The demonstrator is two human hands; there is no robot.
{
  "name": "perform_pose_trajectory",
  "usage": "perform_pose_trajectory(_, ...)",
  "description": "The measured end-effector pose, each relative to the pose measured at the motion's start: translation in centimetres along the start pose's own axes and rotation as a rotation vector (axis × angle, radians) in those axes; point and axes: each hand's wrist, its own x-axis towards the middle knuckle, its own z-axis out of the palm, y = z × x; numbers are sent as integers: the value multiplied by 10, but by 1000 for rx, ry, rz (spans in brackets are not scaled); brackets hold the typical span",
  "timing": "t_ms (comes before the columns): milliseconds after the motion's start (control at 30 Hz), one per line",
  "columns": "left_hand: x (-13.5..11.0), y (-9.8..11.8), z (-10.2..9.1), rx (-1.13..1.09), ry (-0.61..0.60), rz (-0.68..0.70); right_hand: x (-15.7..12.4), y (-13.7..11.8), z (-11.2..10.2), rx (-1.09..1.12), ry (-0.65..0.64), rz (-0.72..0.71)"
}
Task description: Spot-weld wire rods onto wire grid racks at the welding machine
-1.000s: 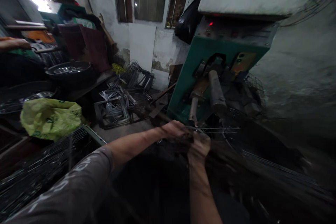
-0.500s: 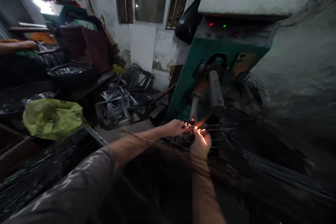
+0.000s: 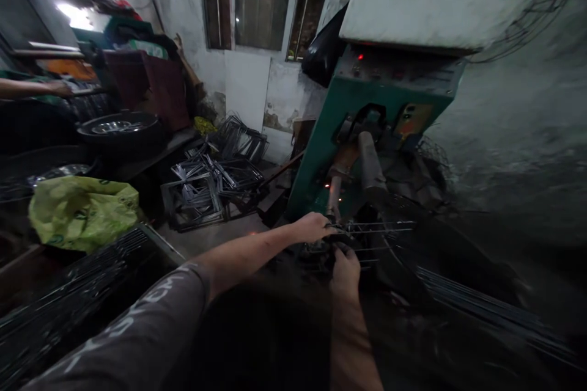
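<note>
A green spot welder stands in front of me, its lower electrode arm reaching down to my hands. Below it lies a thin metal wire frame, whose rods stick out to the right. My left hand is closed on the left end of this frame, right beside the electrode. Closer to me, my right hand has its fingers bent and pinched at the frame's near side. Dark shadow hides what lies between the fingertips. Small glowing specks hang near the electrode.
Metal wire frames lie piled on the floor at left centre. A yellow-green plastic bag sits by a stack of dark rods. More long rods lie at right. Another person's hand works at far left.
The bright burst of sparks at my fingers has died to a few specks. The machine's green light is off. My right hand has shifted slightly down and left.
</note>
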Motion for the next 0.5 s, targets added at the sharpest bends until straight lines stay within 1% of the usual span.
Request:
perform_pose_trajectory(167, 4, -2, 2, 12, 5, -36, 2, 5, -4, 3, -5, 8)
perform_pose_trajectory(300, 5, -2, 5, -8, -4, -24, 7, 0, -6, -7, -16, 1)
perform_pose_trajectory(400, 5, -1, 5, 6, -1, -11, 16, -9, 0, -26, -98, 8)
perform_pose_trajectory(500, -1, -2, -1, 0, -52, -37, 20, -17, 9, -58, -166, 7)
